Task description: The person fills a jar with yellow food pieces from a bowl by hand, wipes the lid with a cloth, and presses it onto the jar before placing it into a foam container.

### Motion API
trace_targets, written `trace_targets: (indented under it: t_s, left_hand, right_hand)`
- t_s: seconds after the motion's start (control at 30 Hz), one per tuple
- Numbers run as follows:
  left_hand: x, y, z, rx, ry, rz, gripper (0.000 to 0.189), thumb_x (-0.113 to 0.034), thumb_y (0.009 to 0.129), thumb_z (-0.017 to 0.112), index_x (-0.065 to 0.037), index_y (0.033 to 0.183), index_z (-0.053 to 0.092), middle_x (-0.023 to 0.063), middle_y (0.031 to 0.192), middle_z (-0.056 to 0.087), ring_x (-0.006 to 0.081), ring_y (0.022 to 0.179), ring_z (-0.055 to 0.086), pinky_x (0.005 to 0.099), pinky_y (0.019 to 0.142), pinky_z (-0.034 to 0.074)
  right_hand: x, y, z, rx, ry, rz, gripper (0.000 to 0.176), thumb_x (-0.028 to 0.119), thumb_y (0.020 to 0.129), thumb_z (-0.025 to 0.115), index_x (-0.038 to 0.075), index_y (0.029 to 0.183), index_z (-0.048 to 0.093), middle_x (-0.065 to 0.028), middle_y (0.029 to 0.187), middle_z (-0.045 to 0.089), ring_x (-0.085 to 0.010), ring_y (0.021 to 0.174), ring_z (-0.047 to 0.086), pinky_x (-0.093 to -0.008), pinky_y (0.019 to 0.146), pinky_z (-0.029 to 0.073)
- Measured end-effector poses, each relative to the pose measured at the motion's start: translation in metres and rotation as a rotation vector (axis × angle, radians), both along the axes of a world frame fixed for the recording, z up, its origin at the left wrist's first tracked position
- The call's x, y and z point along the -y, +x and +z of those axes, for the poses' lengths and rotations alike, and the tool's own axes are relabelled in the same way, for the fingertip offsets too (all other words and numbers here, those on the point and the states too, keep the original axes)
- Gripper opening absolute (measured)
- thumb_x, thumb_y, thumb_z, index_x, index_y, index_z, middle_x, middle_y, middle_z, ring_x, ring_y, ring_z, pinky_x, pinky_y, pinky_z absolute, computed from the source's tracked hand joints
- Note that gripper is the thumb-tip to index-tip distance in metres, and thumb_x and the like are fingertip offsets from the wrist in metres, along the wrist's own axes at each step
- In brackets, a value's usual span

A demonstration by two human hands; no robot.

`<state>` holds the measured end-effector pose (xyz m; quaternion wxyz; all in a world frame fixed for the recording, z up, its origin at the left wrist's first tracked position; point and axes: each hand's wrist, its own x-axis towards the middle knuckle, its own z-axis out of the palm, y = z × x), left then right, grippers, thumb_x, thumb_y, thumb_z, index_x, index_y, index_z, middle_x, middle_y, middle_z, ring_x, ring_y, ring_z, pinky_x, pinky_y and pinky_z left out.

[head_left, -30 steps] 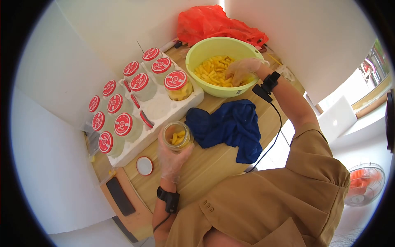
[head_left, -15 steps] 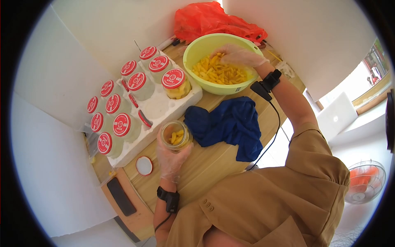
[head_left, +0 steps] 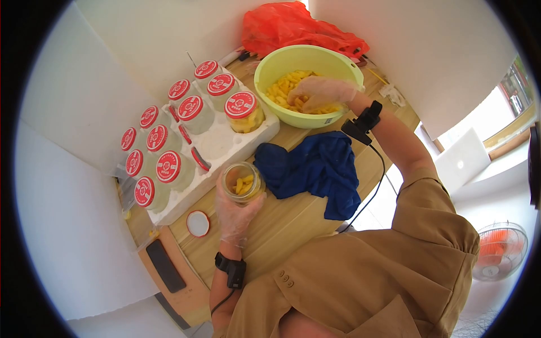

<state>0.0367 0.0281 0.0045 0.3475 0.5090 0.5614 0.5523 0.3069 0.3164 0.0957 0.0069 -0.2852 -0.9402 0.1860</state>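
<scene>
In a clear plastic glove, my left hand is wrapped round an open glass jar with a few yellow cut pieces at its bottom. My gloved right hand is inside the light green bowl, its fingers curled down on yellow strips; the fingertips are partly hidden among them. A jar lid lies upside down on the table, left of my left hand. A filled jar with a red lid stands in the white foam tray.
Several lidded jars stand in the foam tray at left. A blue cloth lies right of the held jar. Behind the bowl is a red plastic bag. A dark phone lies at the lower left. A cable hangs from my right wrist.
My right hand has moved down and slightly toward me in the bowl, its fingers now curled into the yellow strips. My left hand still holds the jar in the same place.
</scene>
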Motion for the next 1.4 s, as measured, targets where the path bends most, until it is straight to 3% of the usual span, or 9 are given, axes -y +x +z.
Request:
trace_targets:
  t_s: [0.23,0.33,0.43,0.53,0.83,1.03,1.13,1.33,1.4]
  left_hand:
    - [0.0,0.002,0.004,0.047,-0.016,-0.014,0.078,-0.003,0.077,0.087,0.0,0.145,0.051,0.0111,0.137,0.063,0.0223,0.126,0.065,0.0385,0.11,0.052]
    - [0.0,0.001,0.0,0.08,0.005,-0.025,0.079,-0.002,0.076,0.087,0.0,0.146,0.051,0.0112,0.138,0.063,0.0227,0.127,0.065,0.039,0.111,0.052]
    - [0.001,0.002,-0.002,0.103,0.004,-0.014,0.079,-0.001,0.076,0.087,0.0,0.147,0.051,0.0114,0.139,0.063,0.0231,0.127,0.064,0.0393,0.111,0.052]
    - [0.0,0.001,-0.002,0.087,-0.006,-0.027,0.079,0.0,0.077,0.087,0.0,0.147,0.051,0.0115,0.14,0.062,0.0233,0.128,0.064,0.0394,0.111,0.052]
    - [-0.002,-0.004,-0.01,0.04,-0.015,-0.04,0.093,-0.005,0.076,0.091,0.0,0.155,0.041,0.0105,0.138,0.062,0.0207,0.125,0.064,0.0358,0.11,0.053]
    - [-0.002,-0.003,-0.007,-0.007,-0.014,-0.023,0.094,-0.006,0.076,0.091,0.001,0.155,0.04,0.0109,0.14,0.06,0.0215,0.126,0.063,0.0365,0.11,0.053]
    - [-0.002,0.002,0.001,0.029,0.004,0.003,0.078,-0.003,0.076,0.088,0.0,0.145,0.051,0.0113,0.138,0.063,0.0223,0.126,0.065,0.0386,0.111,0.052]
    - [0.0,0.004,0.004,0.057,-0.002,0.001,0.079,-0.004,0.076,0.088,0.001,0.146,0.051,0.0117,0.138,0.063,0.0228,0.126,0.065,0.0388,0.11,0.052]
    - [-0.001,-0.001,-0.002,0.01,-0.006,-0.025,0.089,-0.004,0.076,0.09,0.0,0.152,0.043,0.0108,0.139,0.06,0.0214,0.126,0.064,0.0373,0.11,0.053]
  right_hand:
    - [0.005,0.005,0.012,0.108,-0.19,-0.043,0.02,0.02,0.085,0.07,0.01,0.098,0.081,-0.0066,0.099,0.076,-0.0276,0.107,0.067,-0.0407,0.098,0.051]
    - [-0.007,0.019,-0.001,-0.02,0.002,-0.042,0.026,0.015,0.088,0.066,0.009,0.109,0.08,-0.0082,0.107,0.076,-0.0282,0.115,0.065,-0.041,0.103,0.049]
    - [-0.015,0.028,-0.019,-0.4,0.118,-0.194,0.038,0.011,0.091,0.063,0.01,0.126,0.076,-0.0102,0.12,0.074,-0.0302,0.121,0.062,-0.0424,0.109,0.047]
    - [-0.025,0.022,-0.021,-0.449,0.183,-0.103,0.047,0.009,0.094,0.061,0.012,0.14,0.068,-0.0126,0.129,0.072,-0.0325,0.128,0.058,-0.0444,0.114,0.044]
    - [-0.002,0.0,0.004,0.255,0.034,-0.015,0.05,0.035,0.094,0.067,0.01,0.138,0.07,-0.0145,0.126,0.074,-0.0343,0.117,0.066,-0.0431,0.105,0.05]
    - [0.002,0.006,0.023,0.379,-0.085,0.017,0.057,0.042,0.094,0.065,0.007,0.139,0.068,-0.018,0.118,0.076,-0.0353,0.112,0.069,-0.042,0.1,0.052]
    - [-0.001,-0.003,0.014,0.38,-0.072,0.01,0.056,0.043,0.095,0.062,0.003,0.134,0.069,-0.0197,0.118,0.075,-0.0347,0.114,0.068,-0.0416,0.1,0.052]
    - [0.007,-0.017,-0.003,0.218,-0.175,-0.185,0.05,0.041,0.093,0.064,0.001,0.121,0.072,-0.0159,0.104,0.074,-0.0288,0.1,0.069,-0.0374,0.091,0.053]
    - [0.009,-0.019,0.01,0.212,-0.318,-0.24,0.051,0.04,0.09,0.067,0.003,0.125,0.074,-0.0155,0.106,0.075,-0.0281,0.104,0.07,-0.0378,0.094,0.053]
